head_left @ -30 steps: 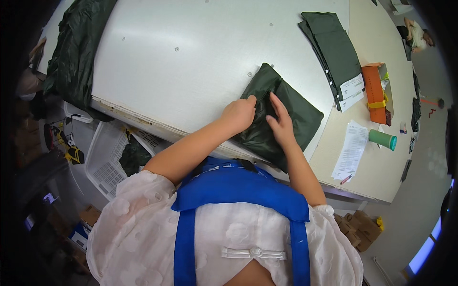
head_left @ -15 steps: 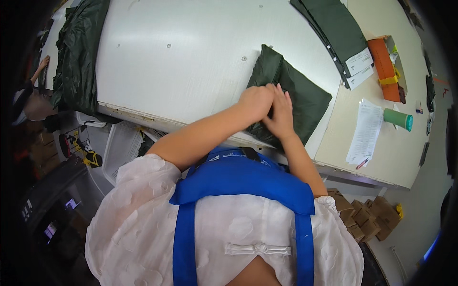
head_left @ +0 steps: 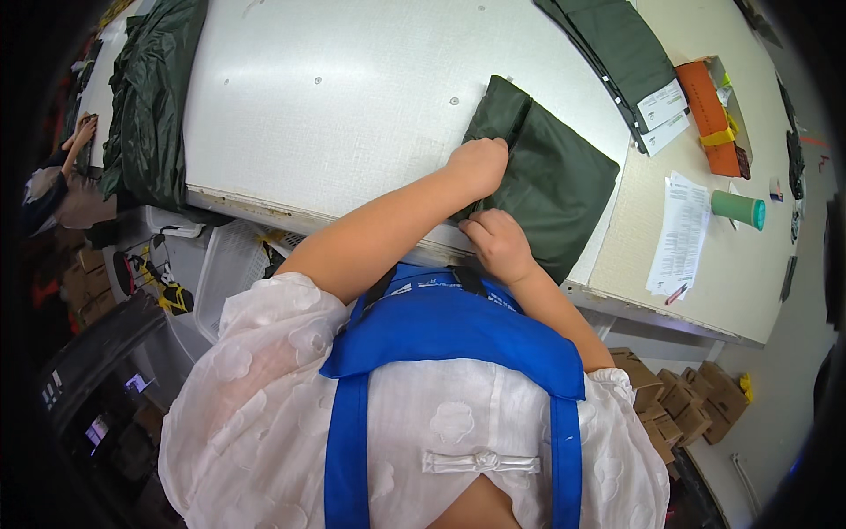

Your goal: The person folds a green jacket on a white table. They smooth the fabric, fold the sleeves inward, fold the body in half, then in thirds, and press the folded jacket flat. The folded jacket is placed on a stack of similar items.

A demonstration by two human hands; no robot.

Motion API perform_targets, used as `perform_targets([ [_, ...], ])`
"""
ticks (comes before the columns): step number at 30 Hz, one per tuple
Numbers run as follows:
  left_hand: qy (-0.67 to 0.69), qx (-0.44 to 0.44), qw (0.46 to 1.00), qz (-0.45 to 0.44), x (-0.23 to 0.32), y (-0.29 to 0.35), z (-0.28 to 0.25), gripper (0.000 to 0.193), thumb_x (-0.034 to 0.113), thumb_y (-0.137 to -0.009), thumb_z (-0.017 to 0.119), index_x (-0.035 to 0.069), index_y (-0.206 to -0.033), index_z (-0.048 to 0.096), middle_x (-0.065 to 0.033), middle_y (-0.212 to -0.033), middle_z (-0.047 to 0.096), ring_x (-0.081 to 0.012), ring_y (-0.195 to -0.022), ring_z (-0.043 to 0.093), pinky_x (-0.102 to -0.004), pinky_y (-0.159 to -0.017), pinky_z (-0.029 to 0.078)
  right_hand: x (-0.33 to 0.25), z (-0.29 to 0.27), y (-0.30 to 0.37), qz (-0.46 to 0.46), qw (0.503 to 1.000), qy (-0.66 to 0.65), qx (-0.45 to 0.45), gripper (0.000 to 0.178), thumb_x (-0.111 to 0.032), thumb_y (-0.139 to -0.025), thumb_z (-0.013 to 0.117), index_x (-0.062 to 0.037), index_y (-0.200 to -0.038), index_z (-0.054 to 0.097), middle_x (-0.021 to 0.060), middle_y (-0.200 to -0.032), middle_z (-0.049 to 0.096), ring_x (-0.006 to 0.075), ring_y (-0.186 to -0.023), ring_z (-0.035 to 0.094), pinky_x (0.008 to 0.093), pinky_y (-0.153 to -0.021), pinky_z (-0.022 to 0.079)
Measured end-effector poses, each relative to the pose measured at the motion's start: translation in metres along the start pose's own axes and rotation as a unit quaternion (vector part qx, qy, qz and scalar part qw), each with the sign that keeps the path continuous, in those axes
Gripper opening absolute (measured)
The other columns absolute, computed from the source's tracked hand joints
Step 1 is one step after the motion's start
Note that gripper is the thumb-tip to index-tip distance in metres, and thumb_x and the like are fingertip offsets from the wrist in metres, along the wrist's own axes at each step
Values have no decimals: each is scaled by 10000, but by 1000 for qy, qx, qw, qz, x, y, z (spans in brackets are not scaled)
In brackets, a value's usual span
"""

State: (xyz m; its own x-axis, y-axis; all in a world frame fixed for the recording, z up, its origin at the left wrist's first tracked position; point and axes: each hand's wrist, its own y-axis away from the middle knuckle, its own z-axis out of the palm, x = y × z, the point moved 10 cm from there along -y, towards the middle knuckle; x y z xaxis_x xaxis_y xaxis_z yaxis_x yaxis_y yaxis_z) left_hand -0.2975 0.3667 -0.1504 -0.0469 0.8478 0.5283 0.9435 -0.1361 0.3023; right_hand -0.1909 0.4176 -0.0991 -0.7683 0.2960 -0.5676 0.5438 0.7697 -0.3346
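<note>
A folded dark green piece of smooth fabric [head_left: 560, 181], perhaps a garment, lies at an angle on the white table near its front edge. A fold line runs along its left part. My left hand [head_left: 478, 167] is closed with its fingers bent at that fold, gripping the cloth. Nearer to me, my right hand [head_left: 500, 245] is closed on the fabric's lower left edge, its fingers curled and pinching. The fingertips of both hands are partly hidden.
Folded dark green pieces with white labels [head_left: 663, 104] lie at the far right, beside an orange box [head_left: 708, 119]. Printed sheets [head_left: 679, 234], a pen and a green cylinder [head_left: 738, 209] lie nearer. A crumpled green pile [head_left: 150, 115] hangs over the left table edge. Another person's hands [head_left: 84, 130] show at far left.
My hands, close together on the fabric before, are now apart: the right has come down toward the near edge, the left slightly up. The fold's flap lies flatter.
</note>
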Motion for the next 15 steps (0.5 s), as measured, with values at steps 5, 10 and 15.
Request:
perform_targets([
  [5,24,13,1000,1,-4,14,-14,139,44,-805,539,1,-936,552,-207,-805,644,-390,-773,632,-452,-685,508,8,-32,-25,60,997,12,47,120,-35,-727,642,-65,-819,571,89,-823,554,288,-773,528,383,-727,416],
  [10,159,159,972,64,-4,102,-60,162,143,-823,635,29,-921,576,-146,-799,633,-310,-720,622,-383,-608,496,20,-42,-28,152,984,-57,78,118,-24,-756,653,-26,-818,553,123,-785,567,319,-767,530,400,-693,432],
  [15,133,291,943,91,3,135,-58,138,67,-777,666,42,-892,594,-121,-810,630,-273,-713,618,-362,-596,495,10,-44,-42,172,980,-68,75,105,-17,-775,643,-11,-818,547,131,-790,579,321,-767,542,401,-684,450],
])
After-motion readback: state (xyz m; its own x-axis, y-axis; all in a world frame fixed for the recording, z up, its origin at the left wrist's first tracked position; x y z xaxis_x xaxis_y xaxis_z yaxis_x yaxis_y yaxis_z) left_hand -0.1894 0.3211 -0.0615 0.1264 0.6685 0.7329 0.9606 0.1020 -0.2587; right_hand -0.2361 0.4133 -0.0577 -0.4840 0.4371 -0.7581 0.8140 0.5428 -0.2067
